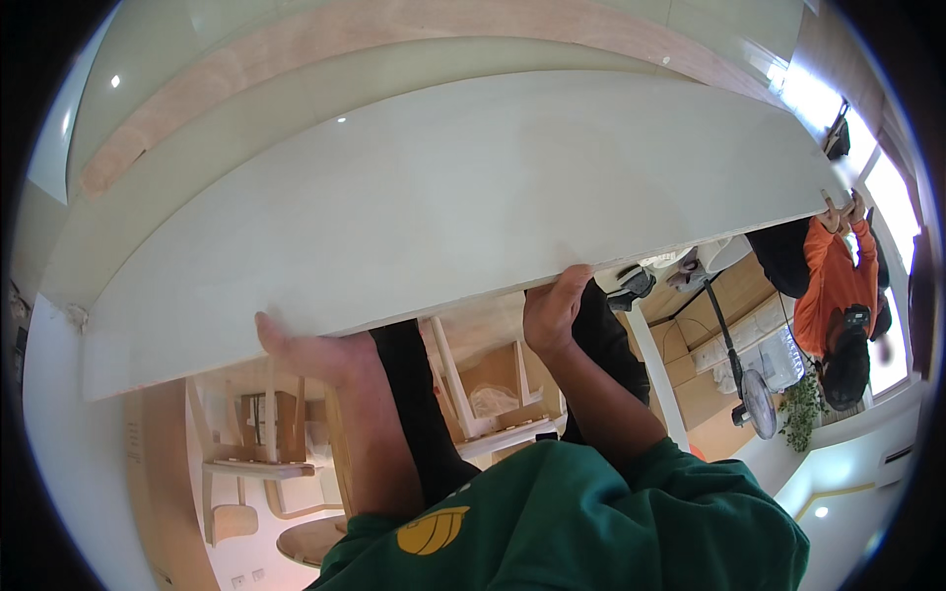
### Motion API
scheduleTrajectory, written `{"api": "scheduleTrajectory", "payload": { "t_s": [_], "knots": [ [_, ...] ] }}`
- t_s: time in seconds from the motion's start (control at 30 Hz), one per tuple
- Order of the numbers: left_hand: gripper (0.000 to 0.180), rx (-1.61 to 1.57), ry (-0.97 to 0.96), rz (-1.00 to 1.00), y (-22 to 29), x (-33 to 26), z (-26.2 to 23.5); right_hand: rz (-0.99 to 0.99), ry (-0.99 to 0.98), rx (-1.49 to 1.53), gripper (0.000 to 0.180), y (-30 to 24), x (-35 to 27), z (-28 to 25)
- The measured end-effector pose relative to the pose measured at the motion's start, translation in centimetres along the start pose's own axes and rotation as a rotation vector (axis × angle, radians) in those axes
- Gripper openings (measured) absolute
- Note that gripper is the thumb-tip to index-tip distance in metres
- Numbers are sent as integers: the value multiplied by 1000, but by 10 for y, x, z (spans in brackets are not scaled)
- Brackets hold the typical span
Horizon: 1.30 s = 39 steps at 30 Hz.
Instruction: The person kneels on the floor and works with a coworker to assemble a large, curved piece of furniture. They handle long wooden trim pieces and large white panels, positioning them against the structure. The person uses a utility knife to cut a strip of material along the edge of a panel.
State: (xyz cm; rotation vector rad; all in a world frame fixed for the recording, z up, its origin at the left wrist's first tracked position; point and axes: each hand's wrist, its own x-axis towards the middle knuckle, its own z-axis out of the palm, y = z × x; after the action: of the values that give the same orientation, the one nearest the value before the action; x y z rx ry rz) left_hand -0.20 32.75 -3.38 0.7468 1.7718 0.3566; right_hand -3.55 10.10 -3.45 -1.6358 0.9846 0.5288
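Note:
A long white board (463,197) stretches across most of the view, its broad smooth face toward me. My left hand (320,357) grips the near edge left of the middle, thumb lying on the white face. Farther right, my right hand (554,310) is closed round the same edge, thumb on top. The fingers of both hands are mostly hidden by the board and my hands. At the board's right end, a person in an orange top (833,286) has their hands (841,212) on its corner.
Wooden chairs (261,468) and a cardboard box (271,422) stand below the left part of the board. Toward the right are a fan (757,404) and a green plant (798,412). Beyond the board runs a pale wood-coloured strip (394,28). A white wall (69,473) borders the left.

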Motion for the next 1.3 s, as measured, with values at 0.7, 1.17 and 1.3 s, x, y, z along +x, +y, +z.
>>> {"api": "scheduleTrajectory", "payload": {
  "t_s": [0.7,1.17,1.3],
  "knots": [
    [42,612,-96,612,-1,34,-15,243,-82,347,37,-88,23,31],
    [34,1167,-72,1194,-1,79,-56,306,-110,417,45,-105,36,31],
    [30,875,-101,915,2,73,-50,265,-210,350,51,-97,41,29]
  ]
}}
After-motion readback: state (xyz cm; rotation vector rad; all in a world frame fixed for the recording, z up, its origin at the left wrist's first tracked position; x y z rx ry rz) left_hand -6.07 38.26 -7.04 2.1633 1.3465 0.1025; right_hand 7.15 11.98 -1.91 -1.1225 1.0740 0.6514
